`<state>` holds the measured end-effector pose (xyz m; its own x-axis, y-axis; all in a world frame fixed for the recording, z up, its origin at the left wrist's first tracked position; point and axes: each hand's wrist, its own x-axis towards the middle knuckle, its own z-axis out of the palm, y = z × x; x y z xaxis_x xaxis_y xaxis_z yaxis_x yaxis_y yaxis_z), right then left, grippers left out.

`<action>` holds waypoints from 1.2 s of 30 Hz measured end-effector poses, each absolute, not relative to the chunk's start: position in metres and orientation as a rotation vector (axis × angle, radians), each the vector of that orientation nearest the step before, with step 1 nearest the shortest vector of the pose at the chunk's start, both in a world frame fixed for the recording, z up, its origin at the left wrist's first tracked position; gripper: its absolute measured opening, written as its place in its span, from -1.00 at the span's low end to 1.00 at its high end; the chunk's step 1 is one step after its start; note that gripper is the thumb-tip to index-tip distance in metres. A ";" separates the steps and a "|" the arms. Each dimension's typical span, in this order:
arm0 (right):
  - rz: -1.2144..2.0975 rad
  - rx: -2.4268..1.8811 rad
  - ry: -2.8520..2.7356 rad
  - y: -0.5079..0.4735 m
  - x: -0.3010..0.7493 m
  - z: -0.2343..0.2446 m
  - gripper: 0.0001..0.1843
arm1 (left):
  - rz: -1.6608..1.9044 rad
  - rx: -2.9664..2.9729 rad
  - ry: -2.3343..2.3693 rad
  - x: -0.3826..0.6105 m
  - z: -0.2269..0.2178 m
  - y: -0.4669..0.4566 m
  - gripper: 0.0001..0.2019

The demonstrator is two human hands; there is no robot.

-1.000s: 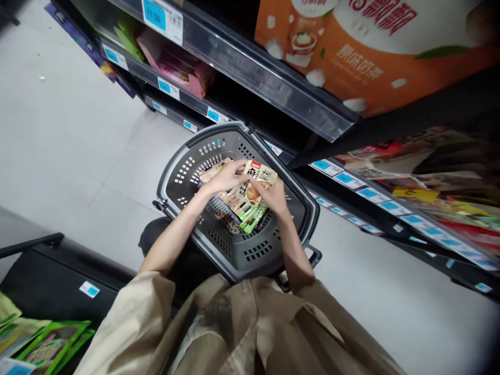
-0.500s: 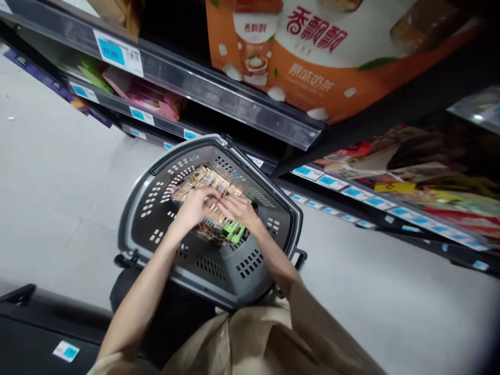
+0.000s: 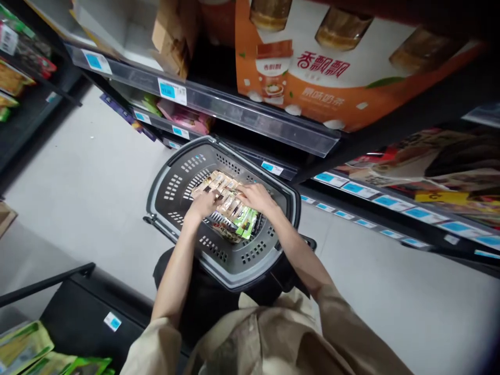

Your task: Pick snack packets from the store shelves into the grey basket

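Observation:
A grey plastic shopping basket (image 3: 177,182) stands on the floor in front of me, below a shop shelf. Inside lie several flat snack packets (image 3: 224,195), tan and brown ones at the back, green ones (image 3: 247,221) at the front. My left hand (image 3: 203,204) rests palm down on the left side of the packets, fingers curled over them. My right hand (image 3: 255,197) lies on the right side of the pile, fingers bent onto the packets. Whether either hand grips a packet is hidden by the fingers.
Dark shelves with blue price tags (image 3: 172,91) rise behind the basket; an orange display carton (image 3: 324,78) sits on the upper shelf. More shelves with packets run off to the right (image 3: 422,172). A low black shelf (image 3: 86,312) with green packets (image 3: 23,349) lies at bottom left. Grey tiled floor (image 3: 78,172) surrounds the basket.
One second ago both hands held a tan packet above the basket. They lowered it into the pile, and now both hands rest on the packets. My view has swung left and up.

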<state>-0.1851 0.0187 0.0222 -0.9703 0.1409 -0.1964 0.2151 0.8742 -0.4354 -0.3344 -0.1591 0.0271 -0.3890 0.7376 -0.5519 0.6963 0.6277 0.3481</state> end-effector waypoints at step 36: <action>-2.932 0.710 1.837 0.024 -0.206 0.020 -0.49 | 1.467 0.826 1.987 -0.305 0.051 -0.120 -0.56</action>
<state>-0.2056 0.0238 0.0201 -0.8471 0.5170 -0.1232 -0.1146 -0.4040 -0.9075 -0.3048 -0.1202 0.0511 -0.6722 0.7381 -0.0580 0.1619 0.2230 0.9613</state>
